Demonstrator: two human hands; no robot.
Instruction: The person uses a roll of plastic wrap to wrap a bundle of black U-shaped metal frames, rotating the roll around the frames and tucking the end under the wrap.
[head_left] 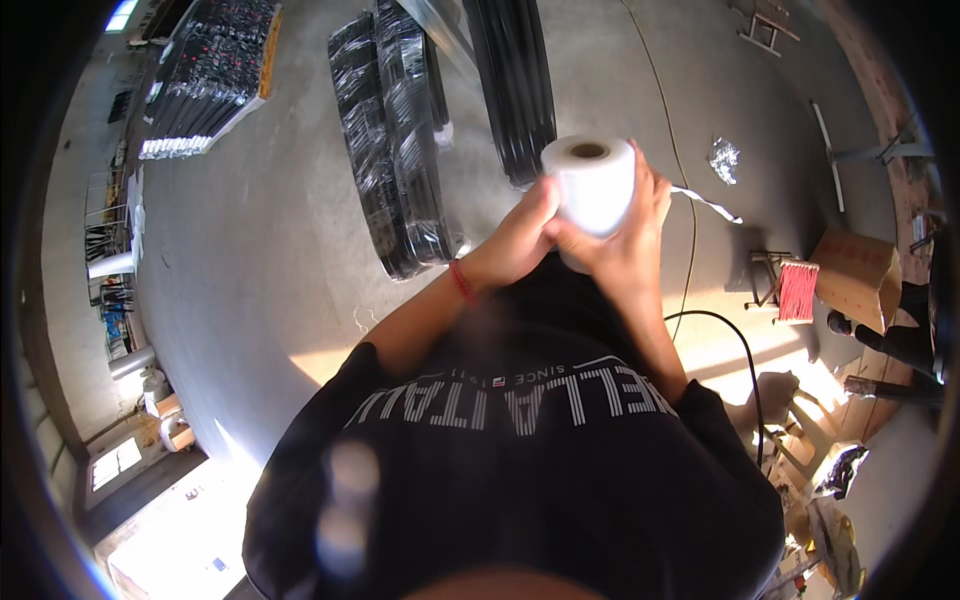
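Note:
In front of my chest I hold an upright roll of whitish stretch film (598, 190), its brown cardboard core showing at the top. My left hand (515, 235) is closed against the roll's left side, a red bracelet on its wrist. My right hand (632, 240) wraps round the right side, its thumb across the lower front. The roll's lower end is mostly hidden by my hands. Beyond the roll lies a bundle of long black bars (510, 90). To its left are long black bundles wrapped in shiny film (385, 150).
A film-wrapped stack (210, 75) stands at the far left. A thin cord (668, 95) runs along the floor. Crumpled film (724, 160) and a white strip (715, 205) lie right of the roll. Farther right are a red-wound spool (797, 292) and a cardboard box (855, 275).

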